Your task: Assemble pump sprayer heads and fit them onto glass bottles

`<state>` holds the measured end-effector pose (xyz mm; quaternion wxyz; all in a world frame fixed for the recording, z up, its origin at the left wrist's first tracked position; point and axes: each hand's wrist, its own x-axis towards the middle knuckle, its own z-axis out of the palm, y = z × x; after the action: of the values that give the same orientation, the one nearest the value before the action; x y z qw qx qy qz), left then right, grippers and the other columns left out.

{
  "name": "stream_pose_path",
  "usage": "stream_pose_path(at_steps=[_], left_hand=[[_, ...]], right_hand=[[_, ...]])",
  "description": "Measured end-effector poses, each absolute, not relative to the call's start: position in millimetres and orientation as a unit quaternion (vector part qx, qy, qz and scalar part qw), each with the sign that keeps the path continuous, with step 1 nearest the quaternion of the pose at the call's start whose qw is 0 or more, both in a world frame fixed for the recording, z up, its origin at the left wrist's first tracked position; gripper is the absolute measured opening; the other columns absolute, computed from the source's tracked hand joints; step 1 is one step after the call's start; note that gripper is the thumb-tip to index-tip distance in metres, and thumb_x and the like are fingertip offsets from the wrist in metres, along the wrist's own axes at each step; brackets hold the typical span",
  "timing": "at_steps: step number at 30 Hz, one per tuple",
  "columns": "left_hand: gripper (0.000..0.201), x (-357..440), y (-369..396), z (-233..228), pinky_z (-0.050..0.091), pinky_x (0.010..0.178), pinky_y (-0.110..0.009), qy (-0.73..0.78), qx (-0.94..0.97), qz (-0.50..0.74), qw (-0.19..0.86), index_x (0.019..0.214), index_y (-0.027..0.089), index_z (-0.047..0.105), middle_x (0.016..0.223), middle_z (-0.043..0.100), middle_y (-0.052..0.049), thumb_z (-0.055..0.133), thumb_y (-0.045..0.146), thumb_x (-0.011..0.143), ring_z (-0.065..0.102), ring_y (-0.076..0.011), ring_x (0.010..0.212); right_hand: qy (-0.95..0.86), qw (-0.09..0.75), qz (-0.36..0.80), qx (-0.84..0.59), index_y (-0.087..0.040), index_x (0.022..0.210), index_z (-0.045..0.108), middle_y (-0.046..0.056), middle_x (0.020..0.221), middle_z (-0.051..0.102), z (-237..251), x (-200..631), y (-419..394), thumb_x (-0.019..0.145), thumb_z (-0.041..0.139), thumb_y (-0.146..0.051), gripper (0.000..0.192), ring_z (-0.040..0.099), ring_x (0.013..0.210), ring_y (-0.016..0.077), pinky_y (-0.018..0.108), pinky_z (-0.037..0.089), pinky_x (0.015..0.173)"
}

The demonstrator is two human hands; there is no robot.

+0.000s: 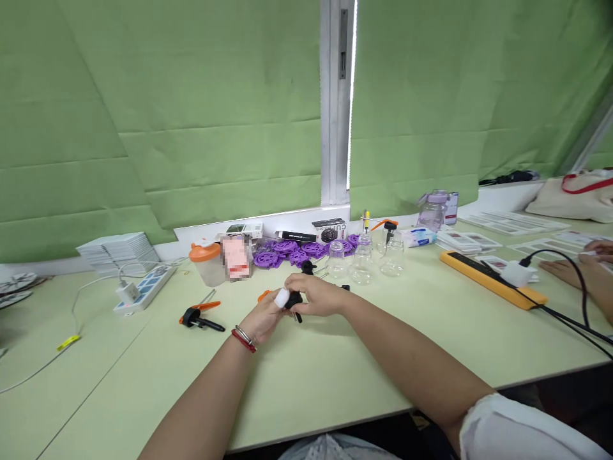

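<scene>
Fingers (297, 281) curled, left hand (263, 318) and right hand (323, 296) clasp a black part (294, 299)

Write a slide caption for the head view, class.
Left hand and right hand hold a black part over the table, purple pieces beyond.

Past my right hand (320, 295), white box (330, 231) says CUP HOLDER, upside down. Black box (299, 236) beyond my grip: white letters, too tiny to read. Past my left hand (264, 318), pink pack (236, 257): print all blurry.
</scene>
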<state>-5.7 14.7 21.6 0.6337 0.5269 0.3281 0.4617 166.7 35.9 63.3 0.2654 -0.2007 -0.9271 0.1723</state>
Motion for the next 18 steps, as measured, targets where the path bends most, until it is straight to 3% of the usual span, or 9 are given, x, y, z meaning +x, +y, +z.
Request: stream_pose_path(at_steps=[3, 6, 9, 12, 18], left_hand=[[0.025, -7, 12, 26, 0.036, 0.055, -0.022, 0.34, 0.62, 0.397, 0.585, 0.077, 0.014, 0.065, 0.068, 0.056, -0.001, 0.077, 0.03, 0.062, 0.045, -0.0106, 0.059], [0.021, -5, 9, 28, 0.036, 0.052, -0.022, 0.346, 0.646, 0.351, 0.583, 0.077, 0.016, 0.063, 0.065, 0.056, 0.0, 0.075, 0.025, 0.063, 0.046, -0.0115, 0.056], [0.012, -3, 8, 25, 0.04, 0.056, -0.027, 0.362, 0.638, 0.329, 0.595, 0.075, 0.017, 0.063, 0.064, 0.058, -0.002, 0.069, 0.025, 0.068, 0.05, -0.0144, 0.056], [0.003, -4, 10, 17, 0.04, 0.058, -0.028, 0.385, 0.65, 0.333, 0.565, 0.069, 0.018, 0.063, 0.066, 0.058, -0.002, 0.066, 0.019, 0.068, 0.05, -0.0153, 0.059], [0.018, -3, 12, 12, 0.04, 0.056, -0.026, 0.393, 0.643, 0.365, 0.547, 0.079, 0.022, 0.065, 0.078, 0.061, -0.003, 0.063, 0.012, 0.064, 0.051, -0.0164, 0.064]], right_hand=[[-0.936, 0.228, 0.187, -0.19, -0.015, 0.094, 0.063, 0.007, 0.105, 0.054, 64, 169, 35, 0.068, 0.065, -0.011, 0.026, 0.054, 0.09, 0.0164, 0.028, 0.044, 0.081], [-0.951, 0.188, 0.178, -0.17, -0.016, 0.093, 0.064, 0.007, 0.109, 0.053, 60, 168, 33, 0.067, 0.065, -0.007, 0.027, 0.053, 0.096, 0.0165, 0.026, 0.044, 0.082], [-0.965, 0.17, 0.11, -0.169, -0.017, 0.09, 0.066, 0.008, 0.115, 0.053, 56, 165, 31, 0.071, 0.064, -0.013, 0.02, 0.048, 0.109, 0.0213, 0.033, 0.039, 0.092], [-0.971, 0.154, 0.017, -0.18, -0.016, 0.099, 0.065, 0.013, 0.125, 0.049, 52, 163, 28, 0.075, 0.065, -0.025, 0.026, 0.041, 0.117, 0.0274, 0.042, 0.031, 0.098], [-0.97, 0.148, -0.061, -0.18, -0.016, 0.103, 0.064, 0.015, 0.134, 0.044, 46, 161, 22, 0.078, 0.062, -0.027, 0.028, 0.038, 0.121, 0.0281, 0.047, 0.023, 0.1]])
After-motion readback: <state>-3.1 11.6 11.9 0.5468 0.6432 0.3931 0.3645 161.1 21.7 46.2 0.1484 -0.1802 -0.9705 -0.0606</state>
